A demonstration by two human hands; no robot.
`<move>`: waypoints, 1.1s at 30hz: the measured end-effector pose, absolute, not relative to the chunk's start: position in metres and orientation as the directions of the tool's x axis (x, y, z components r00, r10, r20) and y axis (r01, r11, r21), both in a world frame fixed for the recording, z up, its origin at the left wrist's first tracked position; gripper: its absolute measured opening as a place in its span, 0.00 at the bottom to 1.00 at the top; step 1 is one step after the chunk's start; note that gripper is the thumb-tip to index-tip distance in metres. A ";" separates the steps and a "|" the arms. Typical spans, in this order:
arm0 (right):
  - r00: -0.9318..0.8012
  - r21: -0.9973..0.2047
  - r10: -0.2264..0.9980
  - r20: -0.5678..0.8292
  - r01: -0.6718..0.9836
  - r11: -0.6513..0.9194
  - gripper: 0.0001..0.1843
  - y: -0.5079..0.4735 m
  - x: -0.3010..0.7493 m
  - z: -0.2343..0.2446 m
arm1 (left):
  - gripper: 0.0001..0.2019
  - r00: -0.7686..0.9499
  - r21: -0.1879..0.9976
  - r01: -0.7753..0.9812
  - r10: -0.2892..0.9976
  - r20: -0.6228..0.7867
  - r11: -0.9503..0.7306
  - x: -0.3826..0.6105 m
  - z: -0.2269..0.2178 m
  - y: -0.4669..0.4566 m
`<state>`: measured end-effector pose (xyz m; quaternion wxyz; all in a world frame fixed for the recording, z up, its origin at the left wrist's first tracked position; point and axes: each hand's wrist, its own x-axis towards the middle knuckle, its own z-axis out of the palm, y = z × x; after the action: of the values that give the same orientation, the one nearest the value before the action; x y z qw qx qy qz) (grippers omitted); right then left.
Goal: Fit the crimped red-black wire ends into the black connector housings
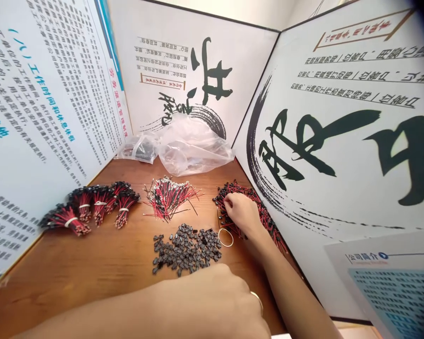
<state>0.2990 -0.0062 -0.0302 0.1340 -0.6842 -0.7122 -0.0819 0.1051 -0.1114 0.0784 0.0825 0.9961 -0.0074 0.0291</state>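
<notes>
Three printed boards (247, 52) surround a counter (120, 254) with a plastic bag (191, 150) at the back. Red-and-black wires (267, 221) lie heaped along the right board under the right hand (242, 212), fingers curled, any hold unclear; the left hand (229, 296) hides its grip. Between them lie black pieces (185, 247) and, beside that pile, a rubber band (227, 246).

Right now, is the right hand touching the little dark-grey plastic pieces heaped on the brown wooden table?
Apart. The head view shows table and thin red-and-black wires between the right hand and the dark-grey plastic pieces.
</notes>
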 end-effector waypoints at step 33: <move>0.088 -0.606 0.962 0.260 0.790 0.091 0.06 -0.023 0.265 -0.034 | 0.11 0.787 0.469 0.557 0.615 -0.035 -0.686 -0.023 0.008 -0.008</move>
<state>0.2645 -0.0230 -0.0343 0.3268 -0.6611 -0.6625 0.1312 -0.0232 -0.0078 0.0084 0.2340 0.9159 0.3200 0.0626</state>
